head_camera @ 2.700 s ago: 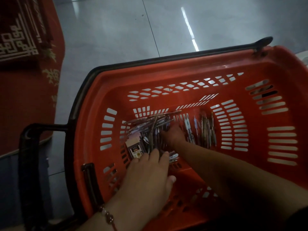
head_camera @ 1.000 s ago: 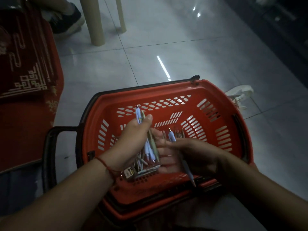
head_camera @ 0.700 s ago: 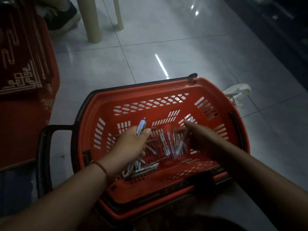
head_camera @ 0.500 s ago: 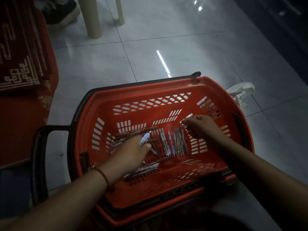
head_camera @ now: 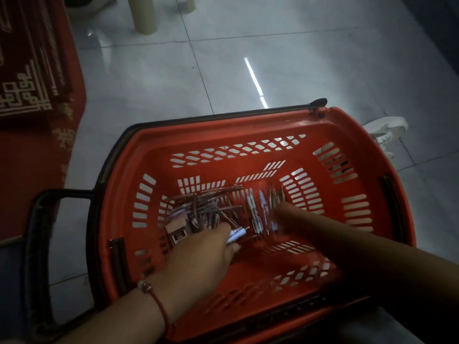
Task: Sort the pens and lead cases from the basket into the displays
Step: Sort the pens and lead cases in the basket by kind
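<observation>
A red plastic basket (head_camera: pixel 248 135) with black handles stands on the floor below me. On its bottom lies a loose pile of pens (head_camera: pixel 206 207), a few more pens (head_camera: pixel 255 212) in a row to the right, and a small lead case (head_camera: pixel 177 230) at the left. My left hand (head_camera: pixel 198 259) is down inside the basket and grips a blue-and-white pen (head_camera: pixel 236 235). My right hand (head_camera: pixel 288 217) reaches in from the right among the row of pens; it is blurred and its fingers are hard to make out.
Pale glossy floor tiles surround the basket. A red patterned mat (head_camera: pixel 29 120) lies at the left. Beige furniture legs (head_camera: pixel 145 14) stand at the top, and a white shoe (head_camera: pixel 387 127) sits just right of the basket.
Both hands have gone from above the basket down to its bottom. The left hand lowered its pen toward the pile, and the right hand moved in among the row of pens.
</observation>
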A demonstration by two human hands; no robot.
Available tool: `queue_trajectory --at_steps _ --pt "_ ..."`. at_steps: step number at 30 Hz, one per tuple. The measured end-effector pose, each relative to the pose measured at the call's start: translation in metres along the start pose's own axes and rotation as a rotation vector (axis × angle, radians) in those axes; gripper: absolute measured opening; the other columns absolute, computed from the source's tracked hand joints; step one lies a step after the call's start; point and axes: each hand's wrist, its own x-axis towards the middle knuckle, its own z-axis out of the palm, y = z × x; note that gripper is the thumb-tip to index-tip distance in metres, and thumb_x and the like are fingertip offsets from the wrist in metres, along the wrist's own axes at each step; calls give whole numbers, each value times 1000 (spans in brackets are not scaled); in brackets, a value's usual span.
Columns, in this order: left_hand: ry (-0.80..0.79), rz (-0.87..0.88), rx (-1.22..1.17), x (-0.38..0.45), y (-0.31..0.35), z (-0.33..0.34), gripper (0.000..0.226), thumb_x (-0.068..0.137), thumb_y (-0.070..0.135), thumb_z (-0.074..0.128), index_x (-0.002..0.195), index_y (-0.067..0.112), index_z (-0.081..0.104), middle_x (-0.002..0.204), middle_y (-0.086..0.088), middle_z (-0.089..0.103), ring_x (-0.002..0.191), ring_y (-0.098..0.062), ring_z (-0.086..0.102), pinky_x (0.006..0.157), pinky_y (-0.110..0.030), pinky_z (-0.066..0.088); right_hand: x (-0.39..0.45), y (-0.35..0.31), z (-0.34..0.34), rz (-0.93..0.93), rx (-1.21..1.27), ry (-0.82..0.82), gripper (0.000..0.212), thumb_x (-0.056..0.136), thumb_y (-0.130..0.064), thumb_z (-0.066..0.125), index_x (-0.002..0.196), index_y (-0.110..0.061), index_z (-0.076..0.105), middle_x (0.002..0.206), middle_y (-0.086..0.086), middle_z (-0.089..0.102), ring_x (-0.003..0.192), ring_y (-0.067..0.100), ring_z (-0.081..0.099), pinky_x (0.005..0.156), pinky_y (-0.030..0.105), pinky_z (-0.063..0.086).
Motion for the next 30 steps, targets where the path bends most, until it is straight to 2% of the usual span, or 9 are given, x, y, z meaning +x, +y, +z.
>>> queue_trajectory --at_steps 2,9,11,15,19,22,24,27,30 --pt "-3 -7 4 1 -2 2 17 101 49 39 99 33 36 74 8 45 65 -10 47 56 -32 31 22 1 8 75 65 83 18 100 -16 54 109 -1 57 107 10 63 88 18 63 78 27 57" --pt "1 -8 40 4 -7 4 19 101 51 39 108 33 41 89 10 52 78 -13 53 63 -31 36 35 -13 13 -52 -252 301 15 100 -20 52 95 -8 45 85 5 59 74 16 59 59 25 46" --pt "-13 -7 24 3 -9 4 20 101 50 39 112 34 43 92 11 54 78 -11 53 63 -31 36 40 -10 20 -30 -345 300 17 100 -15 52 105 1 50 86 6 60 75 16 59 62 26 49" --pt "-34 -16 9 6 -12 3 19 101 49 39 113 36 43 86 12 50 74 -8 50 62 -30 39 37 -11 29 -35 -533 241 12 101 -12 48 105 -5 57 94 8 63 83 16 63 73 25 56" --pt "-27 -38 -42 9 -11 2 14 101 48 41 98 34 40 80 11 47 68 -5 47 55 -26 32 32 -15 29 -152 -586 238 8 97 -13 54 99 -9 61 89 7 65 78 17 65 70 28 58" --pt "-9 -97 -238 14 -13 5 18 100 41 48 86 31 43 75 6 49 63 -7 47 52 -28 27 8 -30 25 -265 -481 80 19 99 -24 52 85 -14 61 82 2 64 74 15 64 55 21 45" --pt "28 -106 -328 17 -14 5 20 99 39 52 82 27 49 71 4 51 63 -10 49 53 -30 28 -25 -41 23 -302 -201 -133 21 100 -32 54 91 -16 64 82 0 64 75 14 62 61 21 47" --pt "58 -92 -380 16 -12 -1 25 97 40 55 77 26 53 63 5 51 56 -8 47 52 -29 29 -79 -44 8 -250 325 -571 36 97 -47 56 103 -13 67 97 7 69 88 21 65 84 31 53" --pt "52 -32 -390 10 -6 -6 29 97 43 54 76 22 57 63 1 58 54 -14 53 54 -33 38 -116 -33 -6 -309 449 -696 33 94 -44 60 103 -12 68 90 5 67 79 14 62 77 27 50"
